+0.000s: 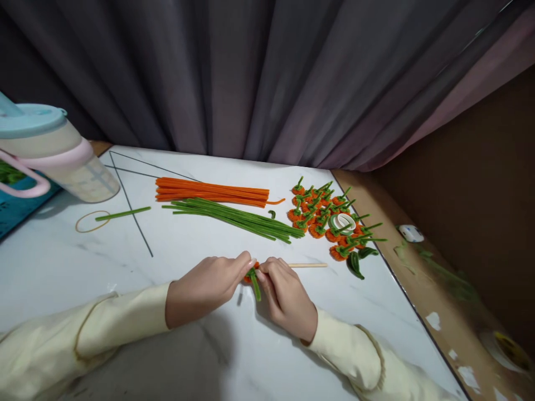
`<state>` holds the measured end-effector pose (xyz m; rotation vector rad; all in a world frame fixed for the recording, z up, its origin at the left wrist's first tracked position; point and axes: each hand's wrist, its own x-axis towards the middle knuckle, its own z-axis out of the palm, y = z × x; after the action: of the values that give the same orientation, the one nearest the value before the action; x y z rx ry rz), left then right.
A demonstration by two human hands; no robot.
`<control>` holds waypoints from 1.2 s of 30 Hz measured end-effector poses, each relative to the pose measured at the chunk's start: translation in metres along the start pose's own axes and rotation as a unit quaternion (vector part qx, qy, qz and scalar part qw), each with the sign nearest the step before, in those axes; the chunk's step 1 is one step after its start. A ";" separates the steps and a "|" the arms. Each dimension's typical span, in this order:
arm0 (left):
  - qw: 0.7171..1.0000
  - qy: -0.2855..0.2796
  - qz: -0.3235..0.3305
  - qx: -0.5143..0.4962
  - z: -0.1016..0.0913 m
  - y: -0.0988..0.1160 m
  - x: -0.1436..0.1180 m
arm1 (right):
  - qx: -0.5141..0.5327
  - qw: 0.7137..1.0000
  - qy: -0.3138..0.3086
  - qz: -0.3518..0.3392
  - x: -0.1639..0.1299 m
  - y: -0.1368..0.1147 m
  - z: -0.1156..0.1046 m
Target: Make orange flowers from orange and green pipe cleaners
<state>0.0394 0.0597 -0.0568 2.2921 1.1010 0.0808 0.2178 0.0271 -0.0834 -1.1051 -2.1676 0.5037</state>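
At table centre, near the front edge, a small orange pipe-cleaner piece [252, 271] with a green pipe-cleaner stem [254, 288] sits pinched between both hands. Left hand [204, 289] closes thumb and forefinger on it from 9 o'clock; right hand [288, 298] closes fingertips on it from 3 o'clock. Both grips are tight and narrow, w/ no gap showing, and the stem tail hangs out toward 6 o'clock. Judgement: the two-sided pinch steadies the small piece while the wire is worked.

Just at 3 o'clock of the right hand, a thin wooden stick [307, 265] lies flat, its near end hidden behind the fingers.

At 12 o'clock: a bundle of green pipe cleaners [234, 218], and beyond it a bundle of orange pipe cleaners [211, 192]. At 1–2 o'clock: a heap of finished orange pieces w/ green stems [321, 214], a white tape roll [345, 223] resting on top. At 10 o'clock, well apart: a single green pipe cleaner [123, 213] across a rubber band [87, 221], plus a lidded plastic jug [54, 159]. Nothing lies between the hands and the supply bundles on the white marble table [188, 356].
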 end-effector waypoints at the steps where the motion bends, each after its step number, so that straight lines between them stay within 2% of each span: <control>1: 1.000 -0.007 0.001 0.015 -0.001 0.001 0.001 | 0.001 1.000 -0.002 -0.001 0.000 0.000 0.001; 7: 0.996 -0.019 0.060 0.064 -0.001 0.001 0.002 | 0.016 1.000 -0.021 0.006 0.000 0.003 0.003; 17: 0.994 -0.013 0.106 0.038 0.014 -0.012 0.007 | 0.048 0.999 -0.021 -0.013 0.002 0.004 0.000; 22: 0.995 -0.032 0.090 0.008 0.015 -0.012 0.008 | 0.013 0.999 -0.024 -0.027 0.002 0.002 0.002; 31: 0.994 -0.070 0.044 -0.074 0.012 -0.014 0.005 | 0.033 0.998 -0.036 0.043 0.001 0.007 0.005; 36: 0.981 -0.110 0.020 -0.161 0.004 -0.008 0.006 | 0.052 0.996 -0.043 0.050 0.003 0.011 0.005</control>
<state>0.0386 0.0662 -0.0657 1.9804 0.8588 0.0183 0.2192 0.0354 -0.0930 -1.1571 -2.1404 0.7137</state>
